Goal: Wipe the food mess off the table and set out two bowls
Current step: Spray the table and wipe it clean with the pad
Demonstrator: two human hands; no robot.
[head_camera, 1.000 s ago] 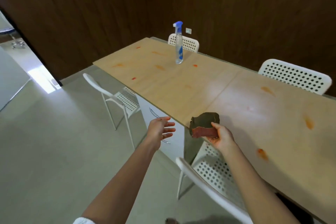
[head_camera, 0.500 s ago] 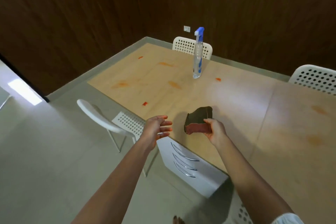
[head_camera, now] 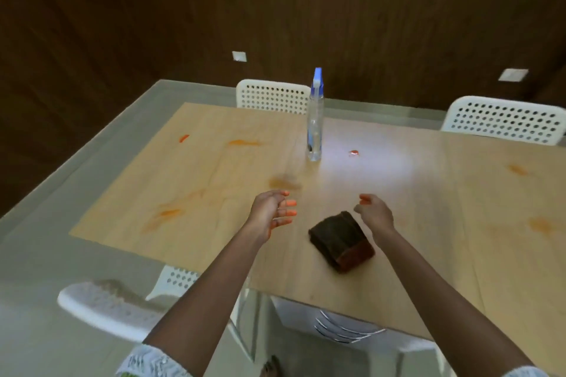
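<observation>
Head view: the frame cut off both forearms at the bottom edge, and the near white chair (head_camera: 110, 309) below the left arm was smeared by motion blur. The drawer unit (head_camera: 346, 330) under the table showed only in part, beneath the tabletop's near edge. No bowls appeared in the frame.

Beyond both hands, a clear spray bottle (head_camera: 315, 128) with a blue trigger stood upright on the wooden table (head_camera: 428, 269), with two perforated white chairs (head_camera: 272, 96) behind it against the dark wall. Orange food smears (head_camera: 243, 142) dotted the tabletop, several lying left of the left hand (head_camera: 271, 213), one just ahead of its fingertips and others off to the right.

The folded dark cloth (head_camera: 341, 240) lay on the table between the two hands, just below and left of the right hand (head_camera: 375, 214), not touching it. Both hands hovered over the table with loosely curled fingers, holding nothing.
</observation>
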